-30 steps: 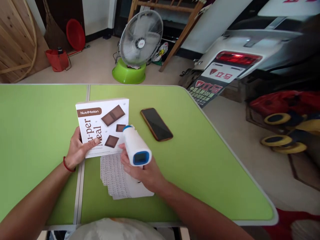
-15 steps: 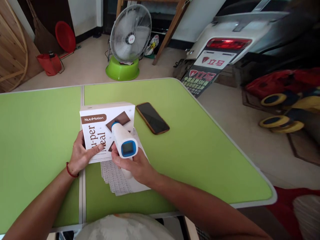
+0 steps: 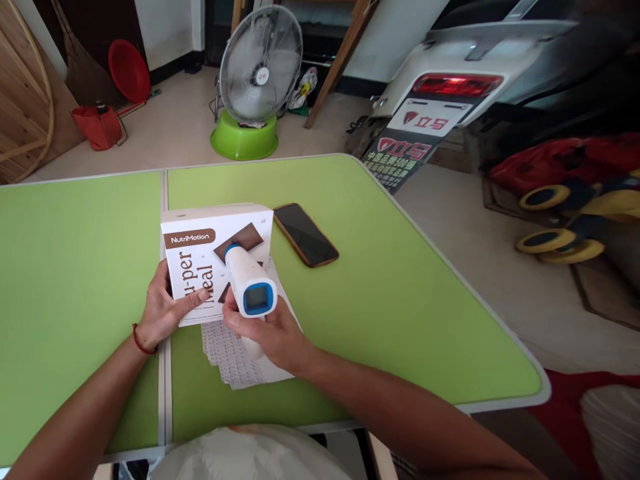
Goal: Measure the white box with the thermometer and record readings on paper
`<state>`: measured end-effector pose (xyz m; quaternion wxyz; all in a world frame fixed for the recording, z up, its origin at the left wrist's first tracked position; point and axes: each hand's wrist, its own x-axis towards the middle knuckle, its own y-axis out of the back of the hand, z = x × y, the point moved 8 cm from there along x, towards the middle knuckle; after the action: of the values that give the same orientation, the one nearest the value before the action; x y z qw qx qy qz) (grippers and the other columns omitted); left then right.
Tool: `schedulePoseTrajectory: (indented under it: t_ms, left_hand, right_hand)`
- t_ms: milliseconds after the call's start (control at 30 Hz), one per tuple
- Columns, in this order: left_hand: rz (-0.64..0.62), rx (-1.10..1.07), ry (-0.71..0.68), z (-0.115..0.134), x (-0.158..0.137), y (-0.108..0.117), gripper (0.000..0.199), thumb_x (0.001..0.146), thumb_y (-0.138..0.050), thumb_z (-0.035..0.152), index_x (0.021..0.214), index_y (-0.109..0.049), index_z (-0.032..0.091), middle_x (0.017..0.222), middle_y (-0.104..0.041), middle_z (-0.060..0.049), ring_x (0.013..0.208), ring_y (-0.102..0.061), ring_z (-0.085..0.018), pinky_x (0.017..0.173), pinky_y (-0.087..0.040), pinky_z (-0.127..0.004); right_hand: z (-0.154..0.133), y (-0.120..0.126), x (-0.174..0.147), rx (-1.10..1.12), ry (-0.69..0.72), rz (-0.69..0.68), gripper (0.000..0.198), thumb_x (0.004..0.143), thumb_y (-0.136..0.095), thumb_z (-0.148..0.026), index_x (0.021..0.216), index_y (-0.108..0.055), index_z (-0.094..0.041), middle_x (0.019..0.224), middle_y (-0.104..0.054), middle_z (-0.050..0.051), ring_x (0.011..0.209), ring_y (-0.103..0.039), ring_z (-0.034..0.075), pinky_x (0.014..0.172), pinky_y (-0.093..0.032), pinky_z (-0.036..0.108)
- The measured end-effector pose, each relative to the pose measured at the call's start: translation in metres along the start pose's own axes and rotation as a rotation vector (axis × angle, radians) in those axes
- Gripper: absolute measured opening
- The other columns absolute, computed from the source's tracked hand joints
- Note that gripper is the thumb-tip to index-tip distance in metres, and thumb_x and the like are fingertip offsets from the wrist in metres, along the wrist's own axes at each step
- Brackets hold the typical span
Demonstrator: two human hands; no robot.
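Observation:
A white NutriMotion box point(image 3: 193, 263) with brown print is tilted up above the table. My left hand point(image 3: 167, 310) grips its lower left side, thumb across the front and the other fingers hidden behind. A white and blue infrared thermometer point(image 3: 247, 277) points at the box's front, its small grey screen towards me. My right hand point(image 3: 270, 333) is wrapped round the thermometer's handle. Whether its tip touches the box, I cannot tell. Printed paper sheets point(image 3: 233, 360) lie beneath the box and my right hand, partly covered by both.
A dark smartphone point(image 3: 306, 235) in a brown-edged case lies right of the box on the green folding table point(image 3: 400, 320). Beyond the table stand a fan point(image 3: 261, 63) on a green basin point(image 3: 244, 141) and a white scooter point(image 3: 460, 73). A red bag point(image 3: 99, 127) is on the floor.
The box and thermometer have shifted very slightly to the right. Both hands keep the same hold.

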<state>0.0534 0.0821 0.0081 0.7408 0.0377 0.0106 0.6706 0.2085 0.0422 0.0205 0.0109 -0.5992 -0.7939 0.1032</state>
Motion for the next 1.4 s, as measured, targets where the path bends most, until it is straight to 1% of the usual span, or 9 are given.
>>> schedulePoseTrajectory:
  t_ms: [100, 267, 467, 700, 1167, 1233, 1300, 1367, 1400]
  left_hand:
    - [-0.008, -0.005, -0.006, 0.001, 0.000, -0.001, 0.069, 0.066, -0.085, 0.037, 0.121, -0.051, 0.014, 0.116, -0.066, -0.014, 0.102, -0.065, -0.031, 0.085, -0.056, -0.045]
    - [-0.016, -0.008, -0.005, -0.001, 0.000, -0.001, 0.068, 0.066, -0.085, 0.036, 0.121, -0.051, 0.015, 0.115, -0.067, -0.013, 0.103, -0.065, -0.031, 0.083, -0.057, -0.044]
    - [0.005, 0.028, -0.017, 0.000, 0.000, 0.001, 0.067, 0.065, -0.085, 0.038, 0.119, -0.053, 0.016, 0.113, -0.067, -0.012, 0.100, -0.066, -0.030, 0.083, -0.058, -0.044]
    - [-0.013, 0.041, -0.018, -0.001, 0.000, 0.000, 0.070, 0.066, -0.085, 0.038, 0.123, -0.051, 0.017, 0.118, -0.066, -0.013, 0.106, -0.064, -0.031, 0.087, -0.056, -0.047]
    - [-0.010, 0.017, -0.044, -0.002, 0.001, 0.002, 0.071, 0.066, -0.085, 0.036, 0.123, -0.049, 0.015, 0.117, -0.065, -0.014, 0.105, -0.064, -0.031, 0.085, -0.056, -0.045]
    - [0.020, 0.037, -0.065, -0.002, 0.001, 0.006, 0.070, 0.064, -0.086, 0.036, 0.121, -0.050, 0.015, 0.112, -0.066, -0.013, 0.100, -0.065, -0.029, 0.079, -0.057, -0.043]
    - [0.051, 0.053, -0.112, 0.001, 0.002, 0.010, 0.068, 0.063, -0.086, 0.036, 0.118, -0.051, 0.015, 0.109, -0.067, -0.013, 0.095, -0.066, -0.028, 0.074, -0.057, -0.040]
    - [0.087, 0.049, -0.169, 0.004, 0.004, 0.016, 0.062, 0.063, -0.086, 0.035, 0.112, -0.053, 0.015, 0.107, -0.067, -0.011, 0.091, -0.066, -0.026, 0.072, -0.057, -0.039]
    - [0.107, 0.040, -0.198, 0.006, 0.005, 0.019, 0.058, 0.064, -0.086, 0.034, 0.108, -0.055, 0.015, 0.106, -0.067, -0.011, 0.091, -0.067, -0.025, 0.073, -0.057, -0.039]
  right_hand:
    - [0.001, 0.002, 0.000, 0.034, -0.004, 0.020, 0.018, 0.073, -0.065, -0.031, 0.073, -0.050, -0.021, 0.062, -0.051, -0.004, 0.057, -0.044, 0.010, 0.055, -0.038, 0.028]
    - [-0.002, -0.002, 0.000, -0.012, 0.016, -0.030, 0.018, 0.076, -0.062, -0.032, 0.068, -0.050, -0.020, 0.059, -0.049, -0.004, 0.056, -0.043, 0.010, 0.054, -0.036, 0.027]
    - [0.001, 0.000, 0.001, 0.042, 0.022, 0.005, 0.018, 0.073, -0.064, -0.032, 0.072, -0.051, -0.021, 0.060, -0.051, -0.005, 0.055, -0.044, 0.010, 0.055, -0.039, 0.027]
    - [-0.003, -0.003, -0.001, 0.005, 0.025, -0.065, 0.016, 0.076, -0.060, -0.031, 0.068, -0.051, -0.020, 0.061, -0.048, -0.003, 0.057, -0.042, 0.010, 0.055, -0.036, 0.027]
    - [0.005, -0.006, -0.001, 0.082, -0.023, -0.107, 0.017, 0.075, -0.063, -0.031, 0.071, -0.051, -0.020, 0.063, -0.047, -0.003, 0.057, -0.041, 0.010, 0.056, -0.040, 0.027]
    - [0.009, -0.004, -0.002, 0.108, -0.036, -0.088, 0.020, 0.072, -0.068, -0.034, 0.078, -0.053, -0.021, 0.068, -0.051, -0.002, 0.061, -0.046, 0.011, 0.058, -0.042, 0.028]
    - [0.009, 0.004, -0.001, 0.104, -0.017, -0.059, 0.031, 0.067, -0.074, -0.036, 0.088, -0.053, -0.023, 0.076, -0.055, -0.001, 0.066, -0.051, 0.013, 0.061, -0.046, 0.030]
    - [0.005, 0.015, 0.002, 0.038, 0.023, -0.046, 0.040, 0.064, -0.077, -0.036, 0.094, -0.053, -0.025, 0.080, -0.058, 0.000, 0.069, -0.055, 0.015, 0.062, -0.048, 0.030]
    - [0.001, 0.023, 0.005, -0.027, 0.039, -0.045, 0.039, 0.065, -0.076, -0.035, 0.094, -0.053, -0.025, 0.080, -0.059, 0.000, 0.069, -0.056, 0.015, 0.062, -0.048, 0.030]
